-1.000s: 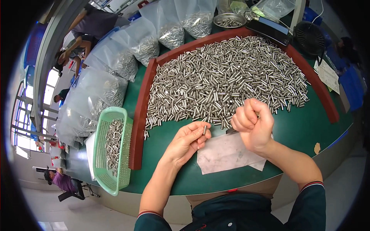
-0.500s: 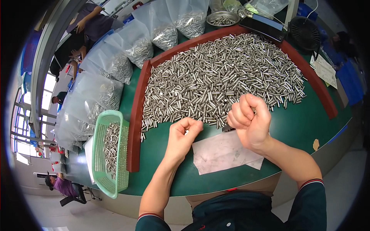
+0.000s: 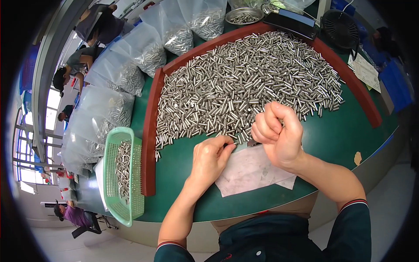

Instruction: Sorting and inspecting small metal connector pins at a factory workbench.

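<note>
A broad heap of small silvery metal pins (image 3: 244, 83) covers much of the green table. My left hand (image 3: 208, 160) is at the heap's near edge, back of the hand upward. Its thumb and forefinger close on what looks like a metal pin (image 3: 235, 143); the other fingers are tucked out of sight. My right hand (image 3: 281, 135) is raised above a stained pale cloth or paper sheet (image 3: 244, 172), fingers curled into the palm. What it holds, if anything, is hidden. A small dark object (image 3: 252, 143) shows partly beside the right hand.
Dark red wooden rails (image 3: 150, 144) border the heap. Left of them stands a green plastic basket (image 3: 136, 174) with more pins. Clear bags of pins (image 3: 146, 48) line the far left. A metal bowl (image 3: 244, 15), a phone (image 3: 290, 25) and a black fan (image 3: 341, 32) sit beyond.
My left hand has turned from a closed fist to back-up and reached its fingertips to the heap's edge. My right hand stays curled. The whole view has shifted slightly.
</note>
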The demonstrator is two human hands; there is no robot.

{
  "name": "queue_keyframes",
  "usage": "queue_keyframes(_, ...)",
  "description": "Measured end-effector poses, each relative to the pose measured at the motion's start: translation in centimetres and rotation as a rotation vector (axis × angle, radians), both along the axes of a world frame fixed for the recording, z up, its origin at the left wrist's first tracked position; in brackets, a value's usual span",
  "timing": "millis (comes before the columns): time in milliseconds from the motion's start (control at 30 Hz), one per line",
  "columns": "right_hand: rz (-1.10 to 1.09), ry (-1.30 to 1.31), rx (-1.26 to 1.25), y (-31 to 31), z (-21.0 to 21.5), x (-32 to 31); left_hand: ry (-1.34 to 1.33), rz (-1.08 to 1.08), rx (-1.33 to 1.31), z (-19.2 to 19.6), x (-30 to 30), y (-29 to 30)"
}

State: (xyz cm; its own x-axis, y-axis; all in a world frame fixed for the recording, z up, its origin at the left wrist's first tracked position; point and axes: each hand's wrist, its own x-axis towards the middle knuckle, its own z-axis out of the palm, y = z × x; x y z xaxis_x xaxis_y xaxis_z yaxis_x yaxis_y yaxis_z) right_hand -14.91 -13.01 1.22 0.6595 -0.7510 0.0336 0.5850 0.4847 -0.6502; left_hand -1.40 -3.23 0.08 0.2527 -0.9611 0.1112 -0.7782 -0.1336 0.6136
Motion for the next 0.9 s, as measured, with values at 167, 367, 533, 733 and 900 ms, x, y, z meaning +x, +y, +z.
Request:
queue_keyframes(167,0.033,-0.010,-0.025,0.1,-0.3,0.3,-0.009,-0.275,-0.126,0.8,1.6,1.3)
queue_keyframes(367,0.059,-0.017,-0.049,0.6,-0.5,0.1,0.028,-0.138,0.062,2.1,0.7,1.8)
queue_keyframes(533,0.098,-0.002,-0.086,1.4,-0.4,0.6,-0.121,-0.065,0.052,1.2,-0.4,2.2)
queue_keyframes(733,0.147,0.012,-0.075,2.1,-1.1,0.5,0.005,-0.095,0.125,1.5,-0.4,2.2)
queue_keyframes(900,0.170,0.046,-0.110,2.4,-1.7,0.7,0.003,-0.117,0.105,1.5,-0.4,2.2)
